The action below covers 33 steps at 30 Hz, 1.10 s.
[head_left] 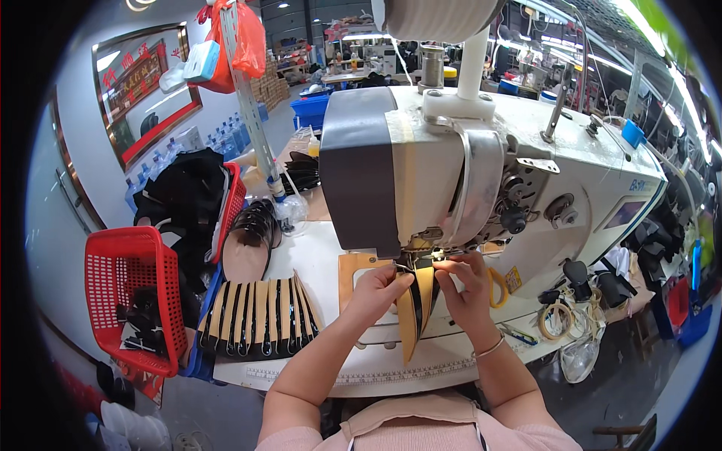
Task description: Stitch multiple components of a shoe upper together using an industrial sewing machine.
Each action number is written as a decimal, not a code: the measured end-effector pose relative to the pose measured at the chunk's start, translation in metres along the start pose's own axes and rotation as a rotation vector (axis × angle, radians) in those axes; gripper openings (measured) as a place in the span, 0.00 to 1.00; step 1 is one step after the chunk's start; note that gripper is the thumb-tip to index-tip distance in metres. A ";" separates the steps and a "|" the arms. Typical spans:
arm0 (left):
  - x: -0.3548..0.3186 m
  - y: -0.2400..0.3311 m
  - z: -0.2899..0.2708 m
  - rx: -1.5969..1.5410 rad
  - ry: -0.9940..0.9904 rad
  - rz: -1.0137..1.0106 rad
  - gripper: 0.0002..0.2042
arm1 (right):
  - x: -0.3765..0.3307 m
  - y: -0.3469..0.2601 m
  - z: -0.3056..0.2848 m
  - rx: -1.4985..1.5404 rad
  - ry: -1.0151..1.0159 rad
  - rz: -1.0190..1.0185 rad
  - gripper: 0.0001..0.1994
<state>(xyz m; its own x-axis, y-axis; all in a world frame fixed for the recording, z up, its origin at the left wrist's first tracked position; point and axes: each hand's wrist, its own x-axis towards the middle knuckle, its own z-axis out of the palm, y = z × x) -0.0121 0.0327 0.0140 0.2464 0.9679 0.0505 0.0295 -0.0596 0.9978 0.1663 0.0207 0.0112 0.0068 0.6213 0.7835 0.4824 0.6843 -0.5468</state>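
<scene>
A white and dark-grey sewing machine [359, 173] stands in front of me. Below its needle area lies a narrow tan and black shoe piece [407, 323], its pointed end hanging toward me over the table's front edge. My left hand [378, 292] pinches the piece's left side, thumb and forefinger closed close to the presser foot. On the right side, my right hand [465, 289] holds it with bent fingers, tips close beside the needle area. The needle itself is too small to make out. Left of my left forearm, a fanned row of similar tan and black pieces [259, 316] lies on the white table.
A red basket [167, 278] holding black scraps stands at the left, beside a pile of black material [180, 192]. Glossy black pieces [256, 225] lie behind the fanned row. Tape rolls [555, 321] and yellow-handled scissors [498, 288] sit right of my right hand. A ruler strip [361, 376] runs along the front edge.
</scene>
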 end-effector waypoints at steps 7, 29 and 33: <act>0.001 0.007 0.000 -0.048 -0.066 0.060 0.09 | 0.005 0.002 -0.002 -0.116 0.101 -0.117 0.08; -0.009 -0.003 0.005 -0.372 -0.049 -0.065 0.11 | -0.083 0.004 0.014 1.123 -0.307 0.839 0.19; -0.005 -0.012 0.000 -0.401 -0.061 -0.031 0.10 | -0.078 -0.008 0.006 1.255 -0.364 0.944 0.19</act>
<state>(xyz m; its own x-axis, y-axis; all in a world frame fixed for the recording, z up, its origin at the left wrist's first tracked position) -0.0133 0.0285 0.0017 0.3091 0.9506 0.0292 -0.3393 0.0815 0.9372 0.1563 -0.0308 -0.0477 -0.4155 0.9089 0.0353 -0.5601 -0.2251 -0.7973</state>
